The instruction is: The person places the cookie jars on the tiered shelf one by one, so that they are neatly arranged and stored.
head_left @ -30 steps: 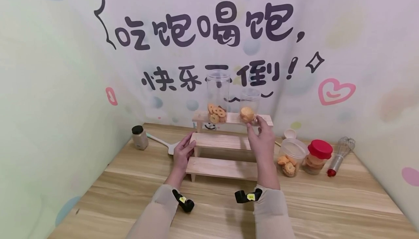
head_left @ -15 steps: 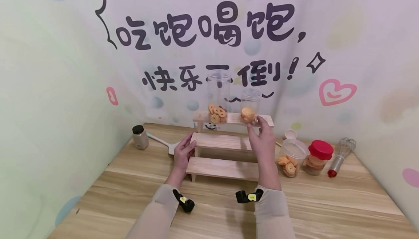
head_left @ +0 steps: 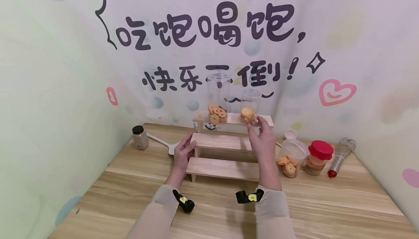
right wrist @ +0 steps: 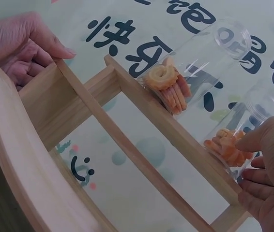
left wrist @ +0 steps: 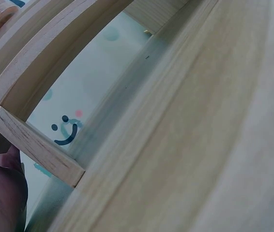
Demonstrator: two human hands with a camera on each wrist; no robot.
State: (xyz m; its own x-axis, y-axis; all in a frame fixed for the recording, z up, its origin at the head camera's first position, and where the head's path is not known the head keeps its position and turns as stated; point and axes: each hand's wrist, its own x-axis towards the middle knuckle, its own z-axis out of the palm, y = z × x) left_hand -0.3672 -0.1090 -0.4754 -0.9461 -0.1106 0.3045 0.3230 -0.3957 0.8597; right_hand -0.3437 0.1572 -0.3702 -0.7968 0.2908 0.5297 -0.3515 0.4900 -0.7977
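Observation:
A three-step wooden stand [head_left: 222,140] rises from the table. My left hand [head_left: 183,153] grips the left end of its middle step; in the right wrist view the left hand's [right wrist: 28,46] fingers curl under the board, with the thumb at its edge. On the top step stands a short clear jar [head_left: 250,102] of cookies. The right hand [head_left: 263,139] holds that jar low on its right side, its thumb [right wrist: 255,140] against the wall in the right wrist view. Left of it, a tall clear jar [head_left: 218,93] with cookies in the bottom stands upright on the same step.
Right of the stand are an open tub of cookies [head_left: 289,164], a red-lidded jar [head_left: 318,157], a whisk [head_left: 341,155] and a pale spoon [head_left: 290,134]. At the left lie a white spatula [head_left: 163,143] and a black-capped jar [head_left: 140,139]. A printed curtain [head_left: 209,13] hangs behind.

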